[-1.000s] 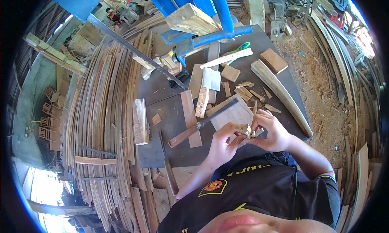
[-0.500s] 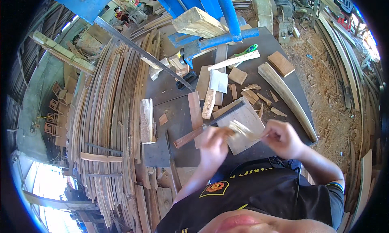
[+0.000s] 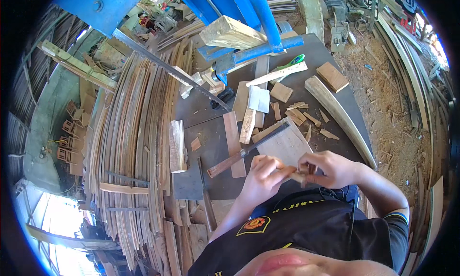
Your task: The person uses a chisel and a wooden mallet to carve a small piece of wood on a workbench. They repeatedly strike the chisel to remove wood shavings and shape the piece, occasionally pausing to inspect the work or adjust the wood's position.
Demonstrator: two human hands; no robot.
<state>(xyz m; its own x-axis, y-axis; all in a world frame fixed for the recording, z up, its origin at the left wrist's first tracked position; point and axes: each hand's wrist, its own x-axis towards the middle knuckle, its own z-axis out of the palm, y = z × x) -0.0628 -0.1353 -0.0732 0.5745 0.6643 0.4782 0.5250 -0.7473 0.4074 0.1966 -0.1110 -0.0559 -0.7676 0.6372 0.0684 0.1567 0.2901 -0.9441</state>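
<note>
In a cluttered woodworking shop, a stack of long, thin brown boards (image 3: 120, 146) is lying to the left of a dark grey tabletop (image 3: 211, 138), and a blue metal machine frame (image 3: 249, 7) is standing over the far side. A long tool with a brown wooden handle and a dark narrow blade (image 3: 243, 152) is resting partly across a flat, pale square board (image 3: 290, 144). The person appears to be working a small, pale wooden piece (image 3: 299, 176) by hand; it is sitting between both hands, above the near edge, close to the body. The next move seems to be calling for a steady pinch and small finger adjustments. The left hand (image 3: 264, 177) is curling inward, its grip apparently clamping one end of the piece; the right hand (image 3: 330, 169) is bending across from the right, its thumb and fingers pinching the other end. The fingers are hiding the piece's full shape.
</note>
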